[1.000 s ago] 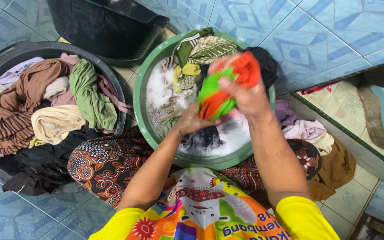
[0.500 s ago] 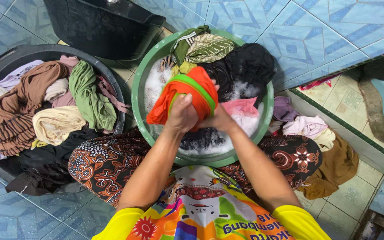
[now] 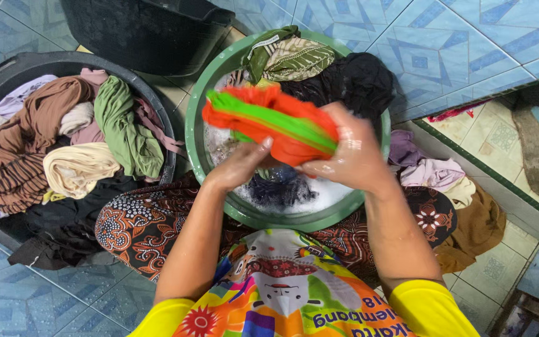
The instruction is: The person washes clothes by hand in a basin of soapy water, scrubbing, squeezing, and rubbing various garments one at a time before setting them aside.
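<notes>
In the head view, the right hand, wet and soapy, is clamped around one end of a bunched orange-and-green cloth garment, fingers curled over the fabric. The left hand presses against the garment's underside, thumb up on the orange cloth, fingers closed in on it from below. The garment is stretched between the two hands, held just above the round green plastic basin. That basin holds foamy water and a dark cloth, with a patterned olive cloth and a black garment draped at its far rim. To the left sits a round black tub heaped with brown, cream and green clothes. A small pile of lilac, pink and brown clothes lies on the blue tiled floor to the right.
</notes>
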